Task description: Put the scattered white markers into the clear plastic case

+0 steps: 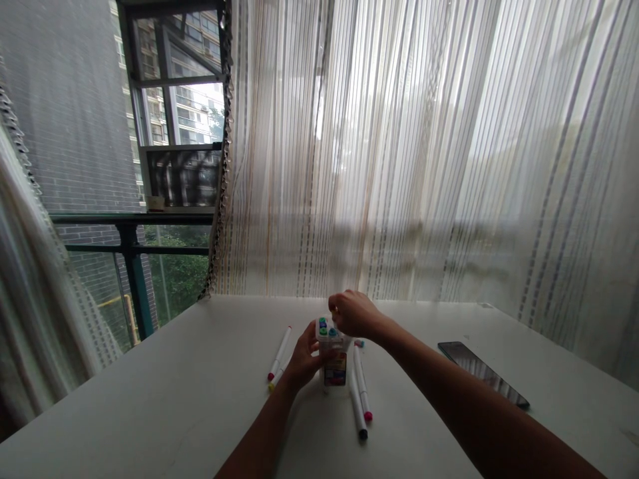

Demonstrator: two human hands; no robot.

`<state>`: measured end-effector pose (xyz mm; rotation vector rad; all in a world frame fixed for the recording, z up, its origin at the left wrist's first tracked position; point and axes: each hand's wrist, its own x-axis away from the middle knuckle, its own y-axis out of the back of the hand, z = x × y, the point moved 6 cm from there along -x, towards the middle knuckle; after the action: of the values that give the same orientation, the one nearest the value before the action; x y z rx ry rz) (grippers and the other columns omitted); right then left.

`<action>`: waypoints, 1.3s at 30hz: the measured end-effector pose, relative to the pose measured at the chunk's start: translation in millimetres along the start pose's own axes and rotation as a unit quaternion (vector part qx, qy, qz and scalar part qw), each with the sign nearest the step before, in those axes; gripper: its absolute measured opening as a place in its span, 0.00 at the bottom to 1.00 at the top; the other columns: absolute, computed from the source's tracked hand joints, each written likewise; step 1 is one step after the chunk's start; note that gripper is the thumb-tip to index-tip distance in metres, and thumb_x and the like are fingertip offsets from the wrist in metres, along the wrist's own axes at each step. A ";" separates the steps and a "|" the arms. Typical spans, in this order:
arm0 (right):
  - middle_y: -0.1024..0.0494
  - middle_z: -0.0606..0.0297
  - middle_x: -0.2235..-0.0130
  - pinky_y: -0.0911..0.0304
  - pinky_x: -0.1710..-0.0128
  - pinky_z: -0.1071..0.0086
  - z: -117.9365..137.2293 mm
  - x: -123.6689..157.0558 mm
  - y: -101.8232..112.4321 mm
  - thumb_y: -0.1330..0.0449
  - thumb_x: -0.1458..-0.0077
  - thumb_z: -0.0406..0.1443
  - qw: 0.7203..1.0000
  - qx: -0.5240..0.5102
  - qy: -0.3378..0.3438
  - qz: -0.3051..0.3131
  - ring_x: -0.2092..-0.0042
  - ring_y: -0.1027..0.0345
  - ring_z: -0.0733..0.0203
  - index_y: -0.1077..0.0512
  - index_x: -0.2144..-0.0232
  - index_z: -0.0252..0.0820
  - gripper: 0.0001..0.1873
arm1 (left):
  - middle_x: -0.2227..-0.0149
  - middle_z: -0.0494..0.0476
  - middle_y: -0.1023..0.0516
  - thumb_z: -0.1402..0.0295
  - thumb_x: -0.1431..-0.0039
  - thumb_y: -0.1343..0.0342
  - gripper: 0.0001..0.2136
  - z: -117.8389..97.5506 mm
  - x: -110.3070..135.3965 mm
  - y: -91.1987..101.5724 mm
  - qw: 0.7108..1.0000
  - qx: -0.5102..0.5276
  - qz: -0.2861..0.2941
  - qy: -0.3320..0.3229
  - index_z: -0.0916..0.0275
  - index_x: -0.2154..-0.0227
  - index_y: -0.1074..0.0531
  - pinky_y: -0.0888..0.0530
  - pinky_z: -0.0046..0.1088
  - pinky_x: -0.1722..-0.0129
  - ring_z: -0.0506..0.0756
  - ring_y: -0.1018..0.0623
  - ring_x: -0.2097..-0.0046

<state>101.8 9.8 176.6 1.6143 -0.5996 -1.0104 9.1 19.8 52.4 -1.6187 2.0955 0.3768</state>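
Note:
A small clear marker box (334, 369) with a coloured label stands upright on the white table (150, 412). Coloured marker caps show at its open top. My left hand (303, 362) wraps round the box's left side and steadies it. My right hand (352, 314) hovers over the top of the box, fingers pinched together on a marker end there. Two white markers (360, 392) lie on the table just right of the box. Another two white markers (279, 352) lie to its left, partly behind my left hand.
A dark phone (482, 364) lies flat on the table to the right. Striped sheer curtains (399, 146) hang right behind the table's far edge. An open window (170, 133) with a railing is at the left.

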 end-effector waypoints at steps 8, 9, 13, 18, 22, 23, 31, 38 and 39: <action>0.22 0.59 0.65 0.41 0.69 0.72 -5.1 -2.9 -12.0 0.43 0.50 0.33 0.999 -0.037 -0.015 -0.005 0.65 0.30 0.60 0.25 0.65 0.41 0.10 | 0.57 0.60 0.26 0.62 0.59 0.32 0.27 0.1 -0.8 -0.6 1.000 0.003 -0.002 0.000 0.62 0.56 0.35 0.31 0.32 0.57 0.61 0.27 0.54; 0.22 0.59 0.64 0.41 0.69 0.73 -5.2 -3.1 -12.5 0.43 0.50 0.33 0.999 -0.040 -0.018 -0.004 0.65 0.30 0.61 0.25 0.65 0.41 0.10 | 0.57 0.60 0.26 0.62 0.59 0.33 0.26 -0.1 -0.8 -0.8 1.000 0.002 -0.002 0.000 0.62 0.56 0.35 0.31 0.32 0.57 0.61 0.26 0.54; 0.22 0.59 0.65 0.40 0.70 0.72 -3.9 -3.7 -13.6 0.43 0.50 0.34 0.999 -0.045 -0.028 0.005 0.65 0.29 0.60 0.24 0.66 0.42 0.09 | 0.58 0.59 0.26 0.63 0.58 0.33 0.24 -1.5 -0.7 -1.4 1.000 -0.002 0.002 0.001 0.62 0.58 0.34 0.30 0.32 0.58 0.60 0.26 0.55; 0.22 0.58 0.64 0.40 0.68 0.71 -4.1 -4.2 -13.1 0.44 0.50 0.34 0.998 -0.049 -0.033 0.010 0.64 0.30 0.59 0.24 0.65 0.41 0.11 | 0.59 0.59 0.26 0.62 0.58 0.34 0.24 -2.8 -0.4 -1.6 1.000 -0.002 0.001 0.000 0.62 0.57 0.34 0.30 0.32 0.58 0.60 0.26 0.56; 0.22 0.58 0.64 0.41 0.71 0.72 -5.8 -4.7 -13.7 0.43 0.52 0.32 0.998 -0.055 -0.031 0.023 0.65 0.30 0.59 0.23 0.66 0.41 0.11 | 0.59 0.59 0.26 0.62 0.57 0.34 0.23 -3.8 -0.1 -2.1 1.000 -0.001 0.006 -0.004 0.62 0.58 0.34 0.31 0.32 0.58 0.60 0.26 0.56; 0.22 0.58 0.65 0.41 0.71 0.72 -5.6 -4.9 -13.9 0.43 0.52 0.32 0.998 -0.057 -0.027 0.028 0.65 0.30 0.59 0.23 0.67 0.41 0.10 | 0.59 0.59 0.26 0.62 0.57 0.34 0.24 -3.7 0.0 -2.0 1.000 0.001 0.007 -0.005 0.62 0.57 0.34 0.31 0.32 0.58 0.60 0.26 0.56; 0.22 0.61 0.65 0.42 0.71 0.76 -10.5 0.4 -1.6 0.43 0.49 0.33 0.996 -0.079 -0.001 0.049 0.67 0.31 0.65 0.23 0.65 0.39 0.10 | 0.59 0.59 0.26 0.63 0.57 0.34 0.25 -0.3 0.5 -1.0 1.000 0.005 0.009 -0.010 0.62 0.56 0.35 0.31 0.33 0.58 0.60 0.26 0.56; 0.23 0.64 0.74 0.45 0.76 0.76 -14.7 10.3 4.6 0.37 0.56 0.34 0.989 -0.059 0.031 0.132 0.73 0.33 0.66 0.22 0.72 0.37 0.07 | 0.58 0.59 0.26 0.63 0.59 0.33 0.27 2.9 0.3 0.1 1.000 0.004 0.014 -0.008 0.63 0.56 0.35 0.31 0.33 0.56 0.61 0.27 0.54; 0.22 0.63 0.74 0.46 0.76 0.76 -14.5 10.6 3.2 0.37 0.57 0.33 0.989 -0.053 0.033 0.137 0.72 0.32 0.65 0.22 0.72 0.37 0.07 | 0.58 0.59 0.27 0.63 0.59 0.32 0.27 3.3 0.3 0.3 1.000 0.005 0.014 -0.009 0.63 0.55 0.35 0.31 0.33 0.56 0.62 0.27 0.54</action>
<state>120.0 7.9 177.2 1.4208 -0.6904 -0.7701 9.3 21.2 49.5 -1.5760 2.1050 0.3896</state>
